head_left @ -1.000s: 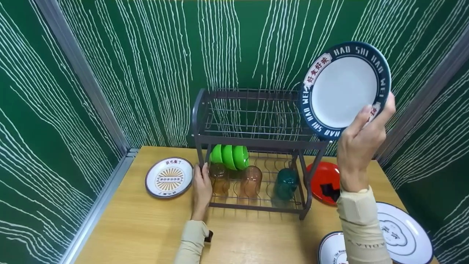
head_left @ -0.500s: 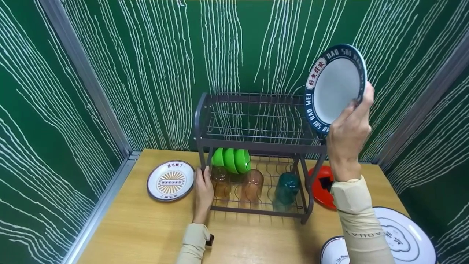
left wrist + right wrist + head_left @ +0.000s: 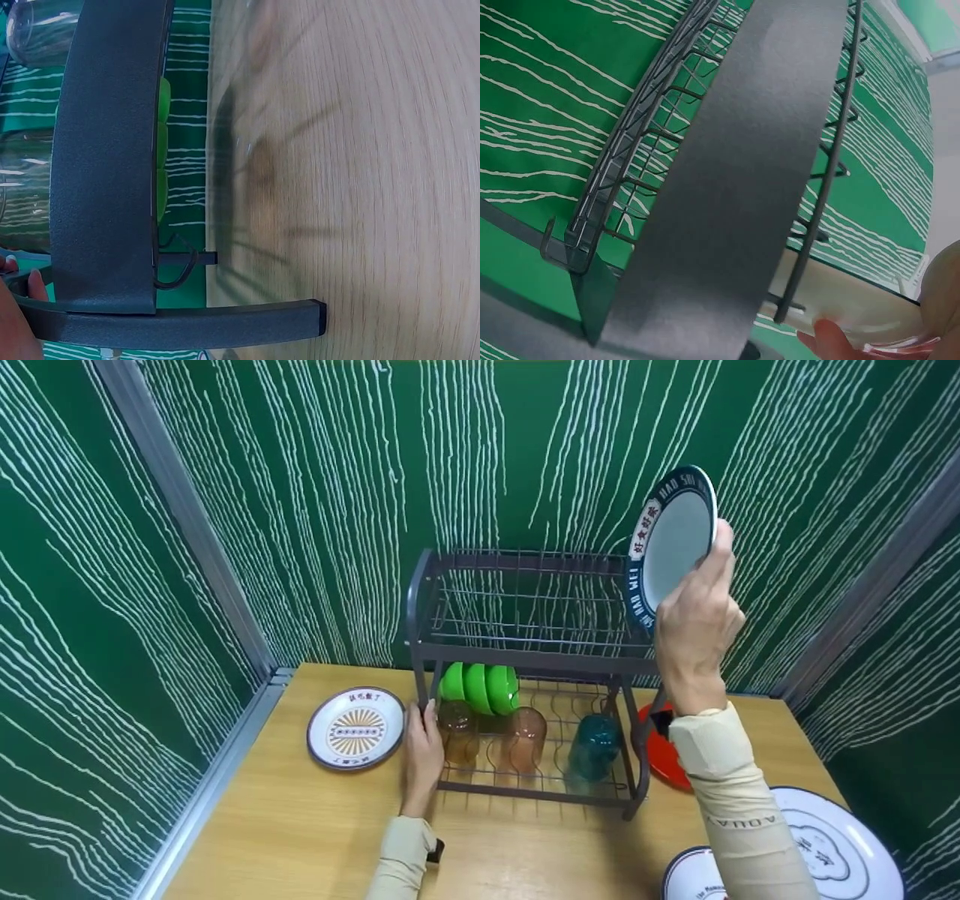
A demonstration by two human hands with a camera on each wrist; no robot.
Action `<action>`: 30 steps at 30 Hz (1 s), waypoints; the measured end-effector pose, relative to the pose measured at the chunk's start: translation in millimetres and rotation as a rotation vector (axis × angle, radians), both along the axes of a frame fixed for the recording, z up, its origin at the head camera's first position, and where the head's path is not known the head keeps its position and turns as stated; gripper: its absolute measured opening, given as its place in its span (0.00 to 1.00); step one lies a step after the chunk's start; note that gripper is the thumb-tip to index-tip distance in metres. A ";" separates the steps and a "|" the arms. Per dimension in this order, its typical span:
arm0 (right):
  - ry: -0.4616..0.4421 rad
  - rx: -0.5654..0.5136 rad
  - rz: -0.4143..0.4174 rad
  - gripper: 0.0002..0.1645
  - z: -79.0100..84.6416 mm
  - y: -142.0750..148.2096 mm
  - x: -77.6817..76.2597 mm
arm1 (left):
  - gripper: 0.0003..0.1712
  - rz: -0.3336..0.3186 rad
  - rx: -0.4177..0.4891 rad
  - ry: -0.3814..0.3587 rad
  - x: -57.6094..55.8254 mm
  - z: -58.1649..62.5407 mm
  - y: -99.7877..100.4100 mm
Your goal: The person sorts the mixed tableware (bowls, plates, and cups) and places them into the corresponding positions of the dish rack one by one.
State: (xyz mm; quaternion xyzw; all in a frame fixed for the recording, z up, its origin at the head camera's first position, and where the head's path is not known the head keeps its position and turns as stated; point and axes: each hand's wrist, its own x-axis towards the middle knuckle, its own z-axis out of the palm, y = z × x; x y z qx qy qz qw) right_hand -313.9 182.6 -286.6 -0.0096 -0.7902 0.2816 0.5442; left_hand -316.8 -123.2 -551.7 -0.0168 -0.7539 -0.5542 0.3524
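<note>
A dark two-tier dish rack (image 3: pixel 536 656) stands on the table, its upper tier bare wire. My left hand (image 3: pixel 424 750) grips its left front post; in the left wrist view, part of that hand (image 3: pixel 19 326) shows at the frame. Above the upper tier's right end, my right hand (image 3: pixel 697 630) pinches a white plate (image 3: pixel 677 547) with a dark blue lettered rim, held nearly on edge. The right wrist view shows the plate's pale underside (image 3: pixel 855 300) behind the rack's side rail. Whether plate and rack touch, I cannot tell.
On the lower tier sit several green bowls (image 3: pixel 478 688), an amber glass (image 3: pixel 459 731), a pinkish glass (image 3: pixel 527 739) and a teal glass (image 3: pixel 596 746). A patterned plate (image 3: pixel 356 727) lies left. Right are a red plate (image 3: pixel 667 761), a large white plate (image 3: pixel 862 840) and a partly covered plate (image 3: pixel 690 874).
My right hand has brought the blue-rimmed plate left and slightly down, turning it from face-on to nearly edge-on. My left hand keeps its grip on the rack post.
</note>
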 end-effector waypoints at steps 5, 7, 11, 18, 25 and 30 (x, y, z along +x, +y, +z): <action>-0.022 0.047 -0.021 0.27 0.0 -3.3 -9.6 | 0.10 -0.008 0.006 -0.011 0.7 1.8 0.3; -0.044 0.066 -0.031 0.29 -0.9 -3.9 -13.3 | 0.10 -0.005 0.005 -0.017 1.2 2.1 0.3; -0.084 0.095 -0.049 0.31 -4.1 -4.3 -20.8 | 0.10 -0.013 0.015 -0.023 1.4 1.7 0.4; -0.110 0.103 -0.045 0.33 -7.4 -2.8 -27.6 | 0.11 -0.005 0.004 -0.020 -1.1 -0.4 0.0; -0.072 0.108 -0.030 0.30 -6.2 -1.7 -29.0 | 0.12 0.037 -0.041 -0.033 -1.5 2.7 -1.0; -0.086 0.055 0.086 0.31 -14.7 -2.3 -26.0 | 0.13 0.025 -0.029 -0.067 0.3 0.1 -1.6</action>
